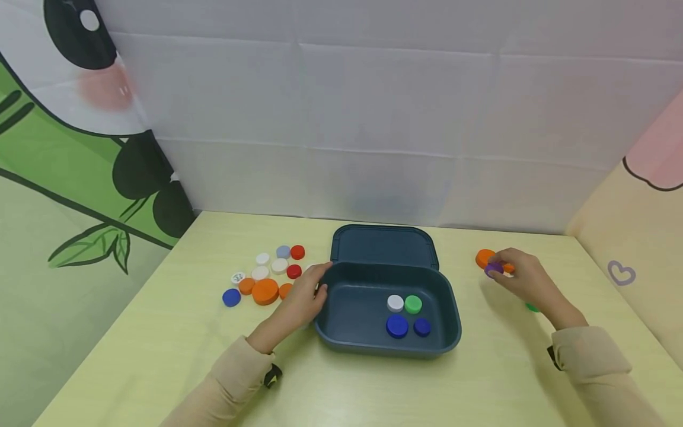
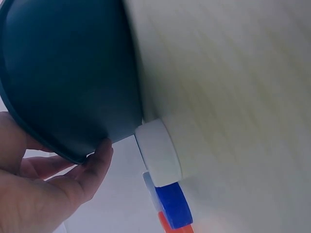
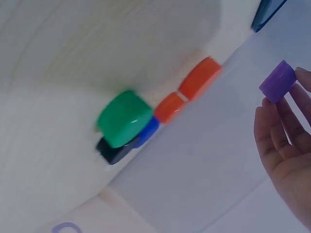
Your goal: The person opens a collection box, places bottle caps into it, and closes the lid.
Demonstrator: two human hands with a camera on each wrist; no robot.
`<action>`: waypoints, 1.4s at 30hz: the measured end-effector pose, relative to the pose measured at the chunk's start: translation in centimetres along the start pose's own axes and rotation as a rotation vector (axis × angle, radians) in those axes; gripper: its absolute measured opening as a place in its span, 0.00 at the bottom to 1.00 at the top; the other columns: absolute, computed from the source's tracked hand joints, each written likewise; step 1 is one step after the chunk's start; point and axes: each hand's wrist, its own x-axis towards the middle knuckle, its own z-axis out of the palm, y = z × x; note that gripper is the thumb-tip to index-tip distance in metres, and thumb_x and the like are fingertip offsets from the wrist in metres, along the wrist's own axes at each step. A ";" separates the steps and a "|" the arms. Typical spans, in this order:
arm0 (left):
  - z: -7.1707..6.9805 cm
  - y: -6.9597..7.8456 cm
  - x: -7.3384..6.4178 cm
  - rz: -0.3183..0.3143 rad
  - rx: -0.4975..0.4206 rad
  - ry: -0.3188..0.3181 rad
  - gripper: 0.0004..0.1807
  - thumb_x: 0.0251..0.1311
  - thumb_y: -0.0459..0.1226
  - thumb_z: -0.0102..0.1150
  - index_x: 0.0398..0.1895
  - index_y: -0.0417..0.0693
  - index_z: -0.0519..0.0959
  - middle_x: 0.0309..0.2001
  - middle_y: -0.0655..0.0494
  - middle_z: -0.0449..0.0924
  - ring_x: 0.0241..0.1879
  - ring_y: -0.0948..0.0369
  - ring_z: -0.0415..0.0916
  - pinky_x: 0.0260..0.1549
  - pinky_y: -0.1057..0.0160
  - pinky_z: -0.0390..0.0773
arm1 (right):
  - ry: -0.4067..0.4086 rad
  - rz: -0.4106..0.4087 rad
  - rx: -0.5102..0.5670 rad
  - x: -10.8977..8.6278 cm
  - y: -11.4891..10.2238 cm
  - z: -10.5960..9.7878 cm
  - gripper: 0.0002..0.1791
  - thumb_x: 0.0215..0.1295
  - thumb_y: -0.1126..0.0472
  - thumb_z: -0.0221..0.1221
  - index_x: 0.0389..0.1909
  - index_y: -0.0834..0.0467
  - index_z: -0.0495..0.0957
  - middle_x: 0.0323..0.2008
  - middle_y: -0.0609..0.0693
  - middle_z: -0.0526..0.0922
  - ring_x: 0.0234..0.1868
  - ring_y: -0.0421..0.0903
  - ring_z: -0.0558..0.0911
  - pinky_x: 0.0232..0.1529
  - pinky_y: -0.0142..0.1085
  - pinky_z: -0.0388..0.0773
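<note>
My left hand [image 1: 299, 299] grips the left rim of a dark blue plastic box [image 1: 354, 317]; in the left wrist view its thumb and fingers close around the rim's corner. Inside the box lie a white cap [image 1: 395, 303], a light green cap [image 1: 413, 305], a large blue cap [image 1: 397, 326] and a smaller blue cap [image 1: 422, 327]. To the right of the box, my right hand [image 1: 525, 279] pinches a purple bottle cap [image 3: 278, 81] between thumb and fingertips, raised over the table. Behind that hand sit orange caps [image 1: 484, 258], partly hidden by it in the head view.
The box's lid [image 1: 384, 246] lies folded back behind it. Left of the box spread several loose caps, among them a large orange cap [image 1: 265, 292], a blue cap [image 1: 232, 298] and a red cap [image 1: 297, 252]. Green [image 3: 125, 118], blue and black caps stand at the right.
</note>
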 end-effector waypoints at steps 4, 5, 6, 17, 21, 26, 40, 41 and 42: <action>0.0 0.0 0.0 0.005 0.003 -0.001 0.24 0.59 0.27 0.49 0.61 0.35 0.64 0.58 0.41 0.70 0.55 0.49 0.70 0.53 0.51 0.73 | 0.039 -0.086 -0.028 0.3 -2.1 0.3 0.07 0.52 0.69 0.62 0.33 0.60 0.79 0.34 0.53 0.80 0.35 0.49 0.77 0.37 0.48 0.78; 0.0 0.0 0.0 0.006 0.005 -0.001 0.24 0.59 0.27 0.49 0.61 0.35 0.64 0.57 0.41 0.70 0.55 0.49 0.70 0.53 0.51 0.73 | 0.040 -0.101 -0.029 0.4 -2.6 0.3 0.07 0.51 0.69 0.63 0.33 0.60 0.79 0.35 0.53 0.80 0.36 0.50 0.78 0.37 0.48 0.78; 0.0 0.0 0.0 0.005 0.003 -0.001 0.24 0.59 0.27 0.49 0.61 0.35 0.64 0.57 0.41 0.70 0.55 0.49 0.70 0.53 0.51 0.73 | 0.040 -0.116 -0.030 0.5 -3.1 0.3 0.08 0.51 0.69 0.63 0.34 0.60 0.79 0.36 0.53 0.80 0.37 0.50 0.78 0.38 0.48 0.78; 0.0 0.0 0.1 0.019 -0.006 0.010 0.24 0.59 0.27 0.49 0.61 0.34 0.65 0.57 0.41 0.70 0.55 0.49 0.70 0.53 0.51 0.74 | 0.025 -0.262 -0.044 1.0 -8.5 1.8 0.10 0.50 0.66 0.65 0.36 0.57 0.79 0.36 0.48 0.80 0.38 0.44 0.76 0.38 0.41 0.80; 0.0 0.0 0.1 0.012 -0.009 0.007 0.24 0.59 0.27 0.49 0.61 0.35 0.65 0.57 0.41 0.70 0.55 0.49 0.70 0.53 0.51 0.73 | -0.025 -0.283 -0.068 0.8 -10.2 2.7 0.11 0.52 0.64 0.64 0.38 0.58 0.79 0.39 0.50 0.80 0.42 0.47 0.78 0.43 0.41 0.80; 0.0 0.1 0.0 0.014 -0.002 0.007 0.24 0.59 0.27 0.49 0.61 0.35 0.65 0.57 0.41 0.70 0.56 0.50 0.69 0.54 0.52 0.72 | -0.083 -0.329 -0.053 0.5 -11.4 3.9 0.11 0.52 0.63 0.64 0.37 0.58 0.79 0.38 0.49 0.80 0.40 0.44 0.78 0.42 0.38 0.80; -0.1 0.0 -0.1 0.012 -0.001 0.000 0.24 0.60 0.28 0.49 0.61 0.36 0.64 0.58 0.42 0.69 0.56 0.50 0.69 0.54 0.52 0.72 | -0.268 -0.354 -0.051 -0.2 -12.3 6.6 0.11 0.52 0.61 0.64 0.38 0.55 0.79 0.37 0.45 0.79 0.39 0.40 0.75 0.42 0.35 0.79; 0.0 0.0 -0.1 0.012 -0.002 -0.001 0.24 0.60 0.28 0.49 0.61 0.36 0.64 0.58 0.42 0.69 0.56 0.50 0.69 0.54 0.52 0.72 | -0.272 -0.353 -0.052 -0.2 -12.3 6.7 0.11 0.52 0.61 0.64 0.38 0.55 0.79 0.37 0.45 0.79 0.38 0.39 0.75 0.42 0.35 0.79; 0.0 0.0 -0.1 0.012 -0.002 -0.002 0.24 0.60 0.28 0.49 0.61 0.36 0.64 0.58 0.42 0.69 0.56 0.50 0.69 0.54 0.52 0.72 | -0.273 -0.354 -0.054 -0.2 -12.4 6.8 0.11 0.52 0.61 0.64 0.38 0.55 0.79 0.37 0.45 0.79 0.38 0.39 0.75 0.42 0.35 0.79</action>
